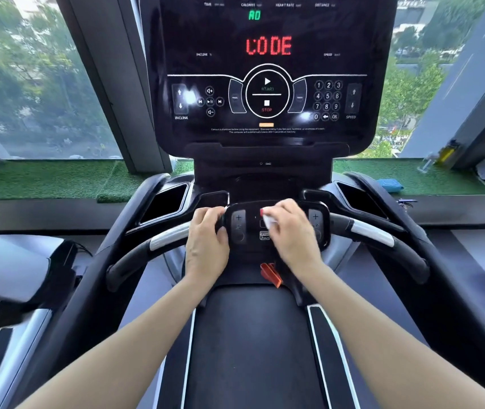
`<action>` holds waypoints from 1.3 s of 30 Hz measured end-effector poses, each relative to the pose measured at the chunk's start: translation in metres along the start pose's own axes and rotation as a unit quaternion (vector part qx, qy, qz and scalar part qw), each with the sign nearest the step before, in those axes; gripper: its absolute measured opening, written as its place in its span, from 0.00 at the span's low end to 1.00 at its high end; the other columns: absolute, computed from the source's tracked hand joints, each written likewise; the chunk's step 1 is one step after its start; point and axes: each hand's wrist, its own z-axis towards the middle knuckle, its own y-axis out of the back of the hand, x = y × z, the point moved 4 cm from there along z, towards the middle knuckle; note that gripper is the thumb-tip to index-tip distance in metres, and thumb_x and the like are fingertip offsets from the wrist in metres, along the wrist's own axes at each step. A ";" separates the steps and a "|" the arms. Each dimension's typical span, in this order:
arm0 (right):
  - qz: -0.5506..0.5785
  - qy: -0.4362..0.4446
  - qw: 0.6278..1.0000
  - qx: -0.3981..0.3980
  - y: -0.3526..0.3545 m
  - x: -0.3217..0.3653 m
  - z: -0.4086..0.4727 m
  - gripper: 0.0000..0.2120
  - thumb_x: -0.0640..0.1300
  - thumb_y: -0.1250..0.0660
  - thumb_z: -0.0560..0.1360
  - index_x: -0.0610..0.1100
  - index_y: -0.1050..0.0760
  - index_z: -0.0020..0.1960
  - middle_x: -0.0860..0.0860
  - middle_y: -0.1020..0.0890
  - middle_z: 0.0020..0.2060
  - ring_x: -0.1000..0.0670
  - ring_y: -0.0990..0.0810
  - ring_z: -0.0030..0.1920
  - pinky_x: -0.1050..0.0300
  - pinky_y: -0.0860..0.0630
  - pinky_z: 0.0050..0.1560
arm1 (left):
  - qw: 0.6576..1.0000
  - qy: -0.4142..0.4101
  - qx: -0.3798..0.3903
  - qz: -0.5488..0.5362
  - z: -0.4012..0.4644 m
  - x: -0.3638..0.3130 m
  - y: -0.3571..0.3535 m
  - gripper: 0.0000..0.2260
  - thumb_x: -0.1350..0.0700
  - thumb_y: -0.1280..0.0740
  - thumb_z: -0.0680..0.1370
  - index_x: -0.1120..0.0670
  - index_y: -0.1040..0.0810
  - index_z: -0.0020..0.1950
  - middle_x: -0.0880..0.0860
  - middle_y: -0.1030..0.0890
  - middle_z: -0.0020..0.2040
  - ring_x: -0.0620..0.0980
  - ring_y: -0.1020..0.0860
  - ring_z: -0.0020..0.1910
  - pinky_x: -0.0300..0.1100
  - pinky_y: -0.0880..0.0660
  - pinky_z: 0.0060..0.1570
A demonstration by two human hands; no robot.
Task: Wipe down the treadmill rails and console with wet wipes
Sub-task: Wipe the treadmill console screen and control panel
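Note:
The treadmill's big black console stands ahead, showing red letters and lit buttons. Below it sits a small black control panel between two curved handrails, the left rail and the right rail. My right hand holds a small white wet wipe pressed on the middle of that panel, beside a red button. My left hand grips the panel's left edge, thumb on its face.
A red safety clip hangs under the panel above the black belt. Cup pockets flank the console. Green turf ledge runs along the window; a blue pack and bottles lie at right. Another machine stands at left.

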 end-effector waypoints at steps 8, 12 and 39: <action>-0.002 -0.172 0.981 -0.086 0.022 -0.028 -0.004 0.09 0.31 0.37 0.73 0.40 0.24 0.50 0.45 0.25 0.51 0.44 0.25 0.50 0.57 0.32 0.47 | 1.000 -0.011 -0.002 0.027 -0.002 -0.004 -0.007 0.20 0.71 0.39 0.74 0.58 0.25 0.63 0.46 0.30 0.54 0.50 0.27 0.54 0.33 0.34 0.52; 0.022 -0.038 0.999 -0.014 -0.026 0.026 0.002 0.06 0.38 0.39 0.76 0.38 0.24 0.48 0.42 0.25 0.49 0.41 0.25 0.49 0.49 0.28 0.49 | 1.000 -0.012 -0.002 0.027 -0.003 -0.003 -0.007 0.22 0.73 0.40 0.71 0.58 0.25 0.62 0.49 0.28 0.56 0.51 0.27 0.55 0.36 0.32 0.53; -0.055 0.054 0.997 0.000 -0.023 0.020 -0.016 0.09 0.35 0.33 0.72 0.34 0.24 0.34 0.45 0.26 0.36 0.43 0.25 0.36 0.55 0.27 0.33 | 0.999 -0.025 -0.002 0.040 -0.007 -0.008 -0.005 0.23 0.73 0.40 0.72 0.59 0.26 0.65 0.52 0.27 0.59 0.53 0.27 0.56 0.42 0.29 0.57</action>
